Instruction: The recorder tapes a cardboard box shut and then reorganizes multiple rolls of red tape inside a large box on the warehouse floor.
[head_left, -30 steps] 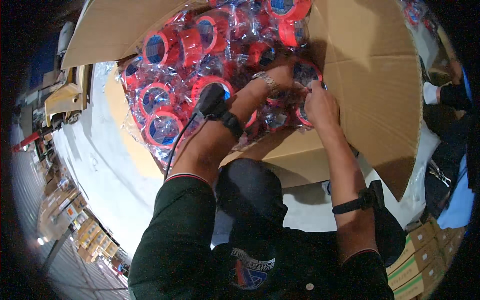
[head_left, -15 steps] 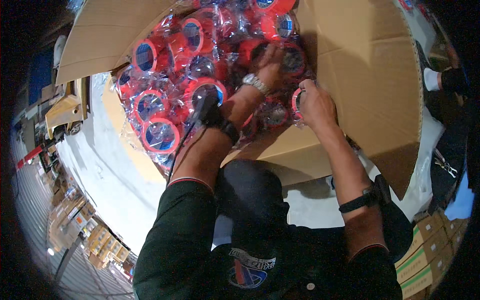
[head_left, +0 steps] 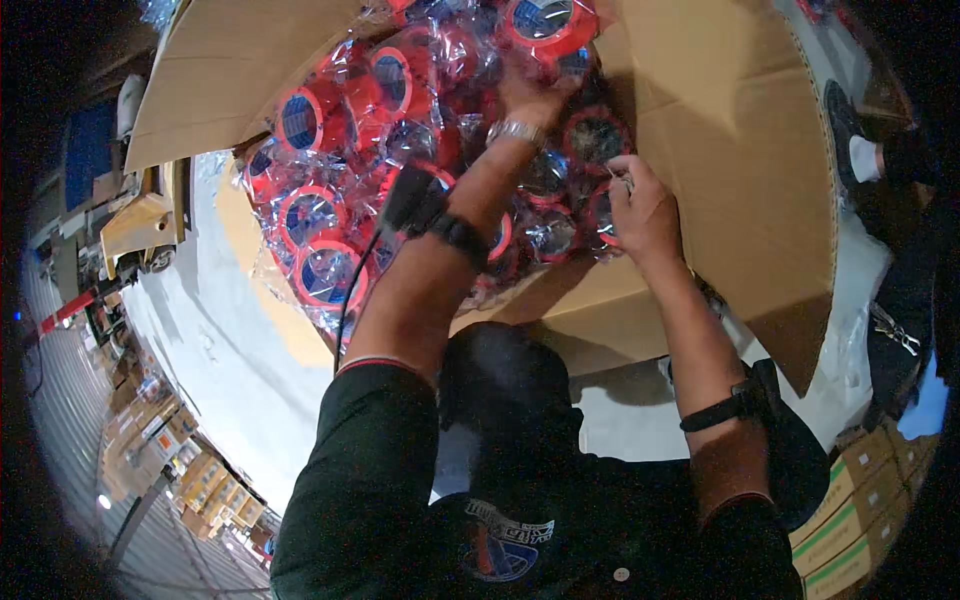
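Many red rings that look like tape rolls, with blue and dark centres and clear plastic film around them, fill an open cardboard box (head_left: 740,130). My left hand (head_left: 535,100) reaches in among them, below a large red roll (head_left: 542,22) at the top. Its fingers are blurred and partly hidden, so its grip cannot be made out. My right hand (head_left: 648,210) is at the box's right side with thumb and fingers closed together, beside a wrapped roll (head_left: 603,215) and just below another roll (head_left: 595,140). What its fingertips pinch is too small to name.
A raised cardboard flap (head_left: 230,80) stands at the left, and a wide flap bounds the right. Past the left flap are pale floor (head_left: 220,330) and a yellow wheeled machine part (head_left: 140,230). Stacked cartons (head_left: 850,500) stand at lower right. Another person's foot (head_left: 862,158) shows far right.
My left hand has moved slightly up and away from the roll near the right hand, uncovering it. The right hand has shifted a little right, with its fingertips raised off the roll below.
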Motion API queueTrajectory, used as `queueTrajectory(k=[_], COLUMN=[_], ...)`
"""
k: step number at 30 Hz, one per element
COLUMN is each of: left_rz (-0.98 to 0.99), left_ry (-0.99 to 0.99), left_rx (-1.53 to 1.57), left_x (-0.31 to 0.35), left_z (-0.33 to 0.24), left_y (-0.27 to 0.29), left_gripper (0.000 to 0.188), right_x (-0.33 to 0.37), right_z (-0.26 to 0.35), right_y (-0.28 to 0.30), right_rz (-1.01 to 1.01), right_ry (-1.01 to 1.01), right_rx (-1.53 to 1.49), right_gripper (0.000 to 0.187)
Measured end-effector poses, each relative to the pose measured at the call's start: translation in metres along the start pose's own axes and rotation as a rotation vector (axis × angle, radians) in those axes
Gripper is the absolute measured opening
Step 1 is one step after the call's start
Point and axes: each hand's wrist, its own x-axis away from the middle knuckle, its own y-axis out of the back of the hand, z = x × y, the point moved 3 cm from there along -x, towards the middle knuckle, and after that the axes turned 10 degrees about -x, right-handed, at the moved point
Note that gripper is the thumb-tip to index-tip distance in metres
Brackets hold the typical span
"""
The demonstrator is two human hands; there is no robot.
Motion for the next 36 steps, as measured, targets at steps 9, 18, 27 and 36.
queueTrajectory(k=[9, 18, 27, 36], left_rz=[0.135, 0.874, 0.979, 0.067], left_ry=[0.082, 0.142, -0.157, -0.360], left_rx=[0.095, -0.011, -0.092, -0.521], left_x=[-0.041, 0.060, 0.105, 0.000], left_z=[-0.027, -0.017, -0.037, -0.018], left_y=[0.038, 0.052, 0.026, -0.030], left_gripper=[0.028, 0.040, 0.047, 0.068], right_x=[0.002, 0.008, 0.015, 0.008], right_z=[-0.002, 0.040, -0.006, 0.014], right_y=[0.020, 0.021, 0.006, 0.008], right_rz=[-0.141, 0.080, 0.418, 0.036], right_ry=[0.023, 0.062, -0.024, 0.086], right_rx=[-0.178, 0.097, 0.557, -0.021], right_gripper=[0.024, 0.018, 0.016, 0.017])
